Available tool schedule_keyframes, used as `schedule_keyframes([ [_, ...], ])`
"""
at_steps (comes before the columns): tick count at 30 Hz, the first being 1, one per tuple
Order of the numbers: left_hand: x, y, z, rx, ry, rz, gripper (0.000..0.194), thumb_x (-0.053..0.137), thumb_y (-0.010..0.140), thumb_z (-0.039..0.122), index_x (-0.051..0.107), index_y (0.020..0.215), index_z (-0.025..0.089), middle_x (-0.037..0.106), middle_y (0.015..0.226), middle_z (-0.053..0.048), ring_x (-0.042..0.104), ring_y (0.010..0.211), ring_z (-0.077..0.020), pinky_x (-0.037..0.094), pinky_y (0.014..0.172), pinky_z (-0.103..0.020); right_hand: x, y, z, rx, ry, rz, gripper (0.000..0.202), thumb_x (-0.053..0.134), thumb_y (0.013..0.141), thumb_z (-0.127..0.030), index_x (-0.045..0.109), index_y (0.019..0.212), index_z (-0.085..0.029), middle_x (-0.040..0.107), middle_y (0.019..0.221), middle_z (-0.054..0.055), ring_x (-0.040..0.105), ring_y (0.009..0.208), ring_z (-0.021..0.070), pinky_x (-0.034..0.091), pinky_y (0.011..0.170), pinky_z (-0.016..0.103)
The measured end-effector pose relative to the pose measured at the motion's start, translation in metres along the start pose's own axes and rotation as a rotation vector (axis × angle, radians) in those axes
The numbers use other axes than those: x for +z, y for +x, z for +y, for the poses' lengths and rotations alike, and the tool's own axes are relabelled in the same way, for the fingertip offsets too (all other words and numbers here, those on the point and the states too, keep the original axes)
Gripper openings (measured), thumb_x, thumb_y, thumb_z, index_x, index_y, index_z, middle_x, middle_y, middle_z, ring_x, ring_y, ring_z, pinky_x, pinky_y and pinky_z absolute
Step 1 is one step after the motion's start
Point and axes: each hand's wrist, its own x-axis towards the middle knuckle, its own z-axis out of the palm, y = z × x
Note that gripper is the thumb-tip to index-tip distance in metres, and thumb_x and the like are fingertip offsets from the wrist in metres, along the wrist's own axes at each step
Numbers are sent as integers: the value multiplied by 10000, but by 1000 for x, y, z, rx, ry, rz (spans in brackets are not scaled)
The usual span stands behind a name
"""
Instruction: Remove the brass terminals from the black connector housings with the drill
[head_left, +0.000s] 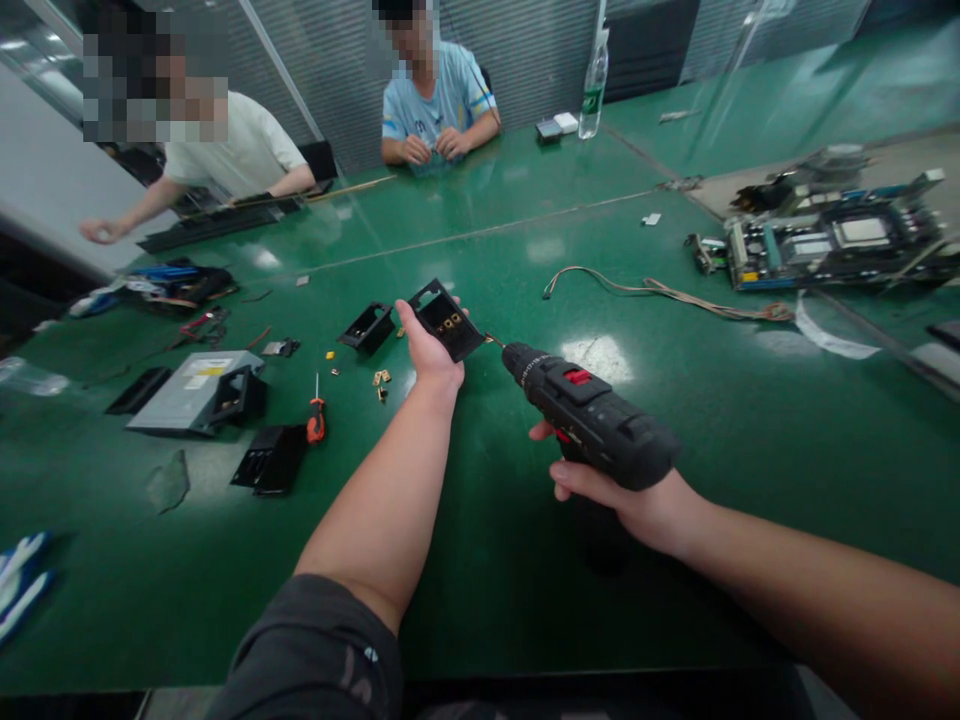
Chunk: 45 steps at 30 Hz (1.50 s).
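**Drill bit at a black socket housing, held above the green worktop**

The left hand [429, 352] is closed around a black plastic housing [448, 318], holding it tilted above the worktop [525, 600] with its open face, showing brass contacts, turned toward the camera. The right hand [622, 495] is wrapped around the grip of a black cordless drill [589, 415] with a red switch on top. The drill's bit points at the housing's right edge; whether the tip actually touches it is hard to tell at this size.

On the worktop just left of the held part lies a second black housing [367, 328], with small brass pieces [381, 380] near it. Further left are an orange-handled screwdriver [316, 418], a grey drive unit [191, 392] and another black part [270, 458]. A loose cable [660, 292] and a circuit board [825, 240] lie to the right. Two other people sit at the far side.
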Motion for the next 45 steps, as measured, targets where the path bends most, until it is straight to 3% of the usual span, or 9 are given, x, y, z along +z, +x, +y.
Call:
schedule_keyframes([
  [3,1,-2,2,21,-83,2,896,507,1096,1056,858,1183,236,928,1110,-121,904,972,-264,722,827,-351,-2,5,-4,6,61,10,693,1064,937,-406,761,1545,-268,899,1318,98,804,709,180,722,711,403],
  [10,-1,-8,10,-151,-98,-137,965,491,1057,1109,877,1226,241,939,1249,-157,924,1117,-320,747,794,-395,-4,13,-2,35,147,24,836,1074,906,-401,692,1639,-272,880,1299,75,778,674,163,680,672,378],
  [15,3,-14,8,-210,-93,-215,976,490,1078,1086,907,1246,221,938,1189,-180,925,1074,-343,789,862,-478,-6,11,-1,35,166,35,708,1081,911,-392,748,1523,-272,882,1291,71,787,686,172,688,674,385],
  [21,5,-16,9,-226,-95,-219,969,456,1102,1073,901,1202,218,939,1189,-176,924,1045,-324,784,857,-465,-4,12,2,21,172,68,553,1077,908,-367,795,1374,-266,888,1272,60,768,680,157,681,688,377],
  [29,9,-12,2,-168,11,-129,958,553,1040,1107,891,1269,240,935,1102,-147,926,993,-316,736,759,-406,-5,8,2,-35,101,55,668,1057,964,-437,748,1535,-280,870,1329,82,784,713,172,722,714,403],
  [35,10,-11,-3,-163,24,-126,839,549,1127,1005,879,1123,234,937,1140,-141,909,963,-280,721,758,-360,-4,1,-3,-92,-3,-32,427,978,1040,-413,789,1397,-277,880,1339,94,817,770,187,753,770,413],
  [38,12,-14,-3,-163,46,-146,853,491,1163,978,886,1120,224,940,1130,-144,905,923,-268,712,729,-347,-2,1,4,-64,-8,-94,407,981,1032,-425,810,1363,-261,888,1284,100,822,779,190,745,768,403],
  [42,14,-19,-4,-194,104,-159,911,522,1102,1049,906,1193,228,939,1122,-162,926,988,-318,722,745,-389,1,3,12,-62,43,-68,470,1021,992,-509,831,1343,-262,887,1265,97,773,719,168,732,709,389],
  [45,13,-21,-8,-189,134,-191,923,578,1063,1071,908,1213,222,935,1109,-168,927,1033,-349,736,783,-422,1,4,6,-7,67,-95,520,1027,988,-429,800,1430,-272,873,1297,81,794,750,168,760,752,402],
])
